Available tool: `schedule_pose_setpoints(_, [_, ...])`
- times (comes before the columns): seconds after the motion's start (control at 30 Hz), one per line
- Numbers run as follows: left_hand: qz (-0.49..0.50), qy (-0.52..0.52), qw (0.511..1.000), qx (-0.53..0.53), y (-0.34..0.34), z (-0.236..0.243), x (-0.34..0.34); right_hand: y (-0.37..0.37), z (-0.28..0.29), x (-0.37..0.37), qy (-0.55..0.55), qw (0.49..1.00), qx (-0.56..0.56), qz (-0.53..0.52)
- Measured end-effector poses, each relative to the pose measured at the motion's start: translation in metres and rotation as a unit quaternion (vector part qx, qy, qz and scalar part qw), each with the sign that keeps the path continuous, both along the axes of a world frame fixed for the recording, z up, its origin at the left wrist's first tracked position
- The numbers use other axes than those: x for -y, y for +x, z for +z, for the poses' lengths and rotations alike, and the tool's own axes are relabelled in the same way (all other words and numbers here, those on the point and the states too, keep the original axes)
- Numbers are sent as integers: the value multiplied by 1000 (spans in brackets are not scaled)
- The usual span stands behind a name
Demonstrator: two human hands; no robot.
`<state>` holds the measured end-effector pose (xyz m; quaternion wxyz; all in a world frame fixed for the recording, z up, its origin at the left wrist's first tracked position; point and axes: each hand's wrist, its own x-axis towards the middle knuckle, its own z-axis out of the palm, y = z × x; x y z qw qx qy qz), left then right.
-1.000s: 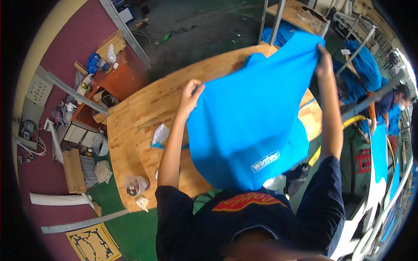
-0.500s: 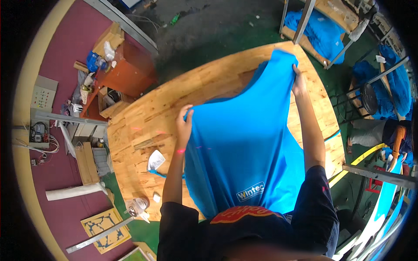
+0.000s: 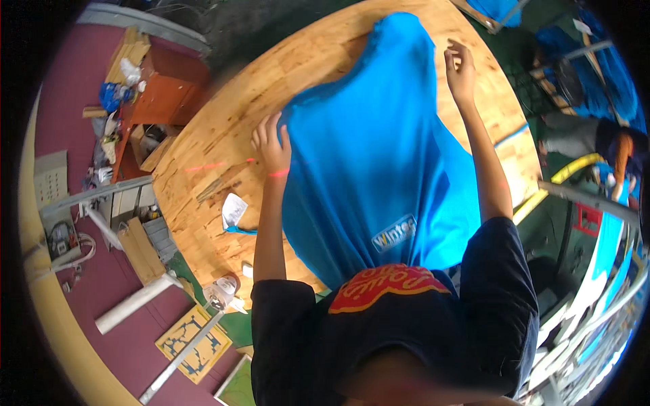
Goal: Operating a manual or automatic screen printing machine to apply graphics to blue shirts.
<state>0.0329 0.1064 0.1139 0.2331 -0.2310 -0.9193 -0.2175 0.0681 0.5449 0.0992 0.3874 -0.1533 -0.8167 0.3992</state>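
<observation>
A bright blue cloth garment with a white-edged printed patch lies spread before me, its narrow end pointing to the far side of the table. Beside its left edge is my left hand, fingers apart, thumb close to the cloth; whether it touches, I cannot tell. My right hand is in the air just right of the garment's far end, its fingers loosely bent and nothing in them. The near part of the cloth disappears under my dark shirt.
The garment rests on a wooden table. A white paper tag and a plastic cup are at its left side. An orange cabinet stands beyond. At right are a metal rail and another person's arm.
Both hands have let go of the garment's corners and drawn apart from it. The raised cloth has settled lower onto the table. The view has shifted, moving the table upward in the picture.
</observation>
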Motion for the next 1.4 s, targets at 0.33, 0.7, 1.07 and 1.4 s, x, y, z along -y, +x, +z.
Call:
schedule_pose_setpoints(0.33, [-400,26,904,150,244,12,-68,376,-9,101,-47,915,397,-58])
schedule_pose_setpoints(0.7, [-299,-108,928,196,363,-27,57,476,-87,58,-148,957,120,-218])
schedule_pose_setpoints(1.07, [-87,72,969,219,400,-37,110,472,-96,65,-143,955,103,-237])
schedule_pose_setpoints(1.4, [69,149,964,211,316,-49,133,427,23,317,-36,944,53,324])
